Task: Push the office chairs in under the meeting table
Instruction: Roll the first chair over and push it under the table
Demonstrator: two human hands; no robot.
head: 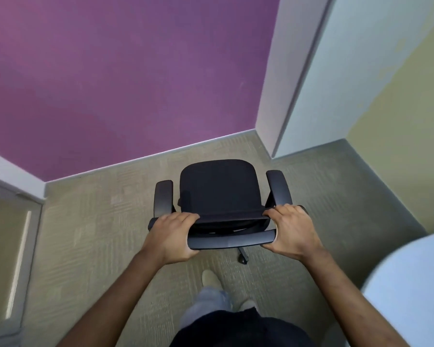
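Observation:
A black office chair (221,189) with two armrests stands on the carpet right in front of me, its seat facing the purple wall. My left hand (172,237) grips the left end of the chair's backrest top. My right hand (290,231) grips the right end of the same backrest. One chair caster (243,259) shows below the backrest. A rounded white table edge (409,291) fills the lower right corner, to the right of the chair and apart from it.
The purple wall (125,76) with a white baseboard is close behind the chair. A white wall corner (283,96) juts out at the right, with a pale yellow wall beyond. A door frame (15,221) is at the left. My feet stand behind the chair.

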